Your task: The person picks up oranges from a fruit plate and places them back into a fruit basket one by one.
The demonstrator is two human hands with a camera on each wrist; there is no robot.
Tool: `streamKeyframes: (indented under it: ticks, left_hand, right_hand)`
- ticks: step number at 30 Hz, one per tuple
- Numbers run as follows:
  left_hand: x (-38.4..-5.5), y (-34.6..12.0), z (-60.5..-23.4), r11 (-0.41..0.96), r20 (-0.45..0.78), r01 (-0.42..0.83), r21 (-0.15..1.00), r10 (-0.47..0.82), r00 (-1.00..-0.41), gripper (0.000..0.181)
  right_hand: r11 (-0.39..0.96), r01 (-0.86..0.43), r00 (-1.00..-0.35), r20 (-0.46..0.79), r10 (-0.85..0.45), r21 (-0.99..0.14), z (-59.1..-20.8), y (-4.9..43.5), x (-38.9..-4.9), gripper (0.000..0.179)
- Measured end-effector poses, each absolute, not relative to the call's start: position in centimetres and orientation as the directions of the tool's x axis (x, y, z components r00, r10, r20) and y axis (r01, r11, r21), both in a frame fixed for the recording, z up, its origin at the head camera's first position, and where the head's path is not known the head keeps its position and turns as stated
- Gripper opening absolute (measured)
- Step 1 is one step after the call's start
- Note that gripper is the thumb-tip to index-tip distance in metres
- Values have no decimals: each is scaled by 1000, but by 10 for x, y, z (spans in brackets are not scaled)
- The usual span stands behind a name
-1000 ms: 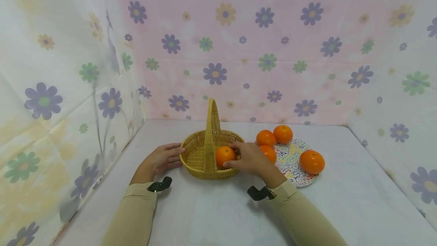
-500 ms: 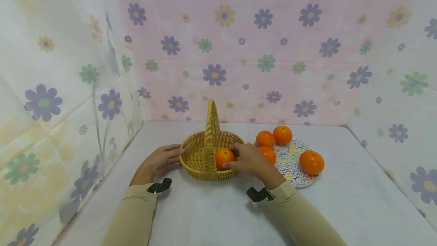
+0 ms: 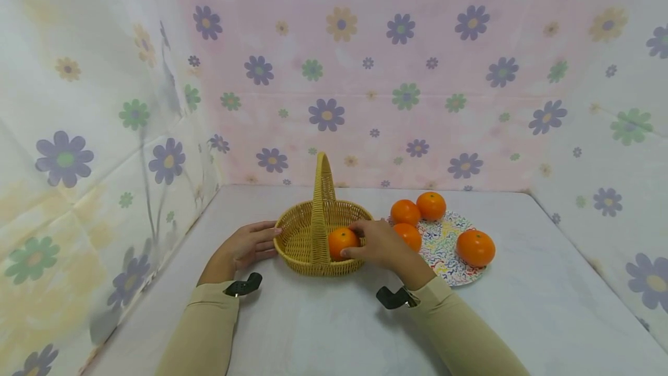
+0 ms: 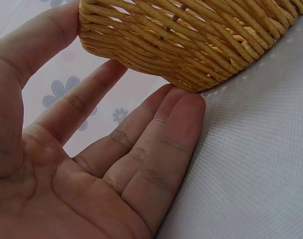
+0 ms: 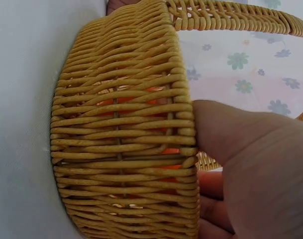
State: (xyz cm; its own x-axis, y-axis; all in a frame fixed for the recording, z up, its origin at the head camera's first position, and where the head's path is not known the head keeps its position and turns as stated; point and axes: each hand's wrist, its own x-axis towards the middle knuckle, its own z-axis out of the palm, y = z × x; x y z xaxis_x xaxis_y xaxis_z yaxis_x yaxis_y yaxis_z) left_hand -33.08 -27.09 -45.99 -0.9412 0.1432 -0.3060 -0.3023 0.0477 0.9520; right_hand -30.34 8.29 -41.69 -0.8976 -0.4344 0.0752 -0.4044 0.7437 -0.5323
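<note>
A yellow wicker basket (image 3: 325,269) with one tall arched handle stands on the white cloth in the head view. Inside, right of the handle, lies an orange (image 3: 341,242). My right hand (image 3: 383,243) reaches over the basket's right rim and holds this fruit between thumb and fingers. In the right wrist view the thumb of that hand (image 5: 265,157) dips past the rim, and orange patches show through the weave (image 5: 121,129). On the other side, my left hand (image 3: 254,244) rests its extended fingertips against the basket's left end. The left wrist view shows those fingers (image 4: 163,149) touching the wicker (image 4: 191,42) low down.
To the right lies a round plate (image 3: 443,242) with a colourful squiggle pattern. Several oranges sit on it: one orange (image 3: 476,248) at its right, the others grouped at its left and back. Flowered cloth walls (image 3: 334,74) enclose the table (image 3: 313,329) at the back and sides.
</note>
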Motion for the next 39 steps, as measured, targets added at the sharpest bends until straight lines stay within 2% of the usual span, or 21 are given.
streamKeyframes:
  ticks: [9,18,30,39]
  left_hand:
    - [-331,-271,-460,59,-298,-293,954,148,-943,72]
    - [-331,-272,-461,60,-301,-296,953,151,-941,73]
    - [-331,-272,-459,51,-306,-301,952,151,-940,73]
    - [-331,-272,-459,56,-308,-303,951,151,-939,76]
  right_hand:
    - [745,-422,-889,76,-451,-516,-415,83,-303,67]
    - [722,-443,-879,101,-466,-532,-414,88,-305,62]
    - [715,-426,-894,137,-426,-554,-395,104,-305,56]
    - [741,-399,-914,163,-373,-541,-384,122,-307,60]
